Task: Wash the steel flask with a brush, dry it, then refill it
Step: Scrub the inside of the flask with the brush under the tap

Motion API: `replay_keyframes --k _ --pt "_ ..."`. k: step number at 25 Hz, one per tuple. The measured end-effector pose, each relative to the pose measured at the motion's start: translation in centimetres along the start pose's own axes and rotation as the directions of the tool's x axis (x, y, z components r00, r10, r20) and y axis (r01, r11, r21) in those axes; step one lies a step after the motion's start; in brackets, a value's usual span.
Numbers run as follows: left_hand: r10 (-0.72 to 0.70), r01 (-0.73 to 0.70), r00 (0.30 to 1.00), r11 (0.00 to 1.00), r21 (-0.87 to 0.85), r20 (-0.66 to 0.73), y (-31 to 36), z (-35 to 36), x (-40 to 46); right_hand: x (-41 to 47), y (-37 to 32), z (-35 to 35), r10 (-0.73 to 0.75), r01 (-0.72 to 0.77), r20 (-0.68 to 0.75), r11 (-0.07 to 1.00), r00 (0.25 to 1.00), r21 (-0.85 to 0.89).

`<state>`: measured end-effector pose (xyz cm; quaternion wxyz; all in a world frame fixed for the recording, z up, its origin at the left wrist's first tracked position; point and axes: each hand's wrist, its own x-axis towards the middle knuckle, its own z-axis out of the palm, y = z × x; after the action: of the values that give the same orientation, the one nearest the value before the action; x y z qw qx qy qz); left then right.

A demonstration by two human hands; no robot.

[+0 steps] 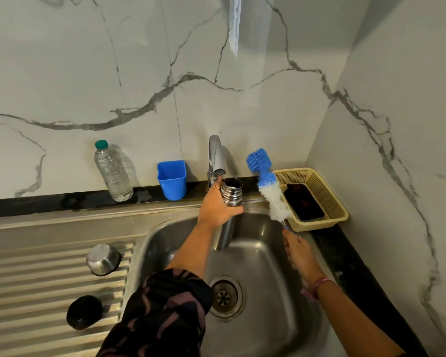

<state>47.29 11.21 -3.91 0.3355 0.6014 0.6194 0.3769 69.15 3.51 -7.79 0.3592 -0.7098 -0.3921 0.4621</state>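
Steel sink: a stainless basin with a round drain at its bottom, and a ribbed draining board to its left.
Walls: pale marble-look panels with grey veins, meeting in a corner on the right.
Counter: a dark stone strip runs behind the sink and down the right side.
Tap: a chrome spout rises at the back edge, over the basin.
Flask: the steel flask is held upright over the basin, its open mouth just under the tap's outlet.
Left hand: the left hand is wrapped round the flask near its ridged neck, one finger reaching up to the tap.
Right hand: the right hand grips the handle of the brush, whose blue and white bristles point up beside the flask without touching it.
Draining board items: a steel cup sits mouth down and a black lid lies nearer the camera.
Back ledge: a clear water bottle with a green cap and a blue tub stand against the wall.
Right corner: a cream basket holds a dark sponge.
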Motion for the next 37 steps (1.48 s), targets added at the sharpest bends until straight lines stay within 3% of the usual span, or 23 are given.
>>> replay_keyframes --k 8,13,18,20,23,26,31,33,37 --pt "-0.028 0.006 0.993 0.981 0.191 0.115 -0.6 -1.0 1.4 -0.6 -0.8 0.3 0.032 -0.03 0.094 0.999 0.995 -0.017" --pt "-0.013 0.003 0.996 0.993 0.122 0.086 -1.0 -1.7 1.2 -0.5 -0.5 0.7 0.056 -0.054 0.096 0.998 0.994 -0.015" --pt "0.015 -0.024 0.989 0.998 0.057 0.148 -1.5 -2.3 0.3 -1.2 -1.0 1.0 0.066 -0.064 0.124 0.998 0.99 -0.018" --pt "-0.02 0.023 0.982 1.0 -0.014 0.186 -2.3 -2.4 -0.3 -1.2 -0.9 1.0 0.068 -0.065 0.143 0.998 0.987 -0.024" --pt "-0.071 0.069 0.982 0.997 0.016 0.177 -3.9 -2.1 -2.0 -1.0 -0.5 1.0 0.06 -0.051 0.17 0.997 0.984 -0.059" --pt "-0.137 0.132 0.984 0.99 0.052 0.117 -5.0 -1.6 -3.5 -0.9 -0.4 0.3 0.029 -0.001 0.222 0.992 0.975 -0.125" --pt "-0.198 0.201 0.977 0.979 -0.033 0.075 -5.5 -1.2 -5.4 -1.0 -3.3 -4.4 -0.051 0.154 0.379 0.957 0.924 -0.245" --pt "-0.212 0.213 0.976 0.977 -0.02 0.04 -5.9 -1.1 -6.0 -0.3 -5.4 -6.7 -0.071 0.27 0.471 0.89 0.879 -0.369" --pt "-0.241 0.241 0.97 0.97 0.002 0.017 -6.1 -1.3 -6.7 1.6 -9.5 -10.1 -0.04 0.42 0.654 0.796 0.755 -0.436"
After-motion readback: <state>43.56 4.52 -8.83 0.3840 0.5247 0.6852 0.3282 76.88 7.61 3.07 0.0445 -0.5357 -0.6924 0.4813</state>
